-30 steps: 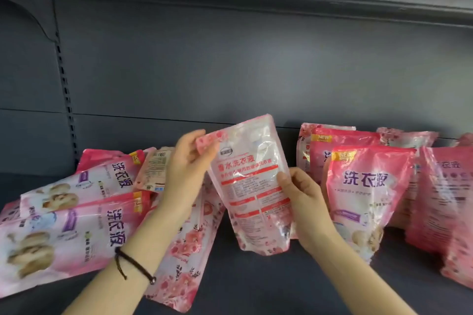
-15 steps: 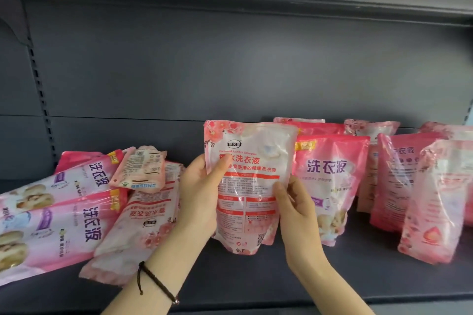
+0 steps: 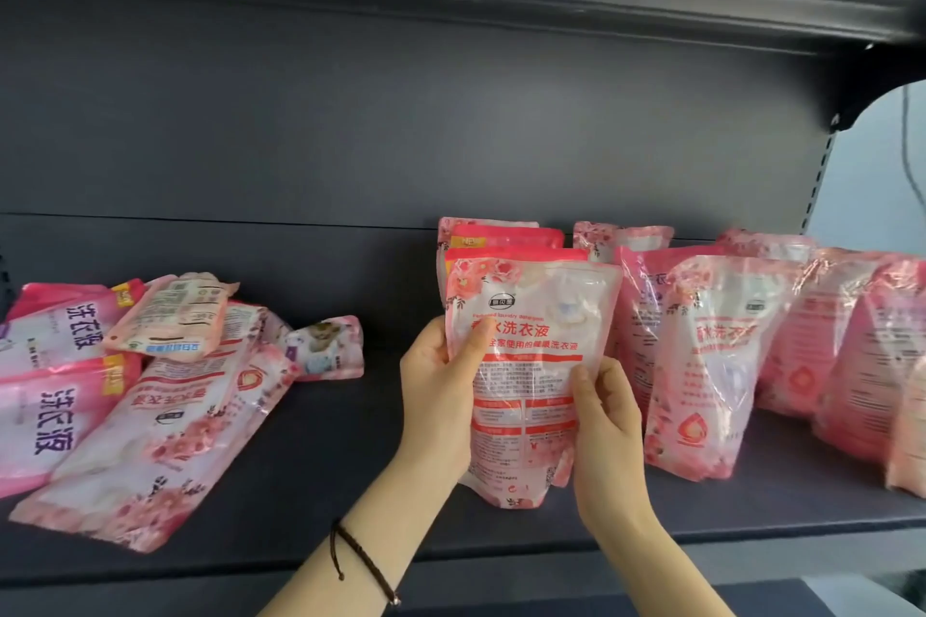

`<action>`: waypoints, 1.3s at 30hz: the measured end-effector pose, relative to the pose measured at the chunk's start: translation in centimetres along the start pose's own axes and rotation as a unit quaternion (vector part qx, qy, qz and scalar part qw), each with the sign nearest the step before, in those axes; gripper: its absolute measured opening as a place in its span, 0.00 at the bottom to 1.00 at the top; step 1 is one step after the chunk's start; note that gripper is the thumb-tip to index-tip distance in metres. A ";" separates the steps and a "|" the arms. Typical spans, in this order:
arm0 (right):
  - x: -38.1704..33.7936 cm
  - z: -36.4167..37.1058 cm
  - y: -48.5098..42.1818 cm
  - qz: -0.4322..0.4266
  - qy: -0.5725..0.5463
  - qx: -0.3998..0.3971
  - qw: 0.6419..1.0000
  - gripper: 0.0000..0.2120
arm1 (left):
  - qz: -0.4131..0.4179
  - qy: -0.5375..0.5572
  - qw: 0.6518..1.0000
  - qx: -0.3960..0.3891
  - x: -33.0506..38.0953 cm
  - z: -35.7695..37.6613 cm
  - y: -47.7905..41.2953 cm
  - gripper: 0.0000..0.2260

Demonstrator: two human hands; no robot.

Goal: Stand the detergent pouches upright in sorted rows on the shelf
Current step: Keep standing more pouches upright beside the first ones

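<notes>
Pink floral pouch [image 3: 531, 366] upright at shelf [image 3: 310, 456] centre; more upright pouches [image 3: 716, 366] right; toppled pile [image 3: 125, 396] left.

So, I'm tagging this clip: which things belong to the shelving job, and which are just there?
Job: pink detergent pouch held by left hand and right hand; standing pouches; toppled pouches; shelf.
Just there: black wrist cord; upper shelf; hanging cable.
</notes>
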State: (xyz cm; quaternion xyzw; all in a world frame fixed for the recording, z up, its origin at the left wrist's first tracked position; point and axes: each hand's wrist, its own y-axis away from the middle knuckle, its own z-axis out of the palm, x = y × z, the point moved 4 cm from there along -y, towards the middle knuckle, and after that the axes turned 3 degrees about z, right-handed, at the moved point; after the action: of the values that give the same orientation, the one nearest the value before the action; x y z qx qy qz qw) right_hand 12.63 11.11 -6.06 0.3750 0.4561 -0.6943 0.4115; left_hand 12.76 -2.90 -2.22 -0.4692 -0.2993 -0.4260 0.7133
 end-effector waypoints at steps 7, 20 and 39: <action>-4.8 -1.3 -0.5 -0.186 0.133 0.034 0.973 0.14 | 0.018 -0.138 0.989 -0.049 2.0 -2.4 -1.0 0.17; -9.1 19.7 1.1 -0.374 0.630 -0.353 0.582 0.07 | 0.119 -0.785 0.553 -0.253 11.6 -18.0 -9.3 0.06; 8.8 35.1 -12.0 -0.024 0.639 -0.494 0.589 0.17 | 0.098 -0.776 0.540 -0.310 6.0 -25.9 -23.8 0.15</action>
State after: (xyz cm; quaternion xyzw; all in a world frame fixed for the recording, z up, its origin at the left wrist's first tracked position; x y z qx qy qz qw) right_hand -6.77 -20.98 0.61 0.4503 0.8837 0.0460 0.1193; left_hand -4.89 -33.49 2.77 -0.8348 -0.5371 0.1106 0.0492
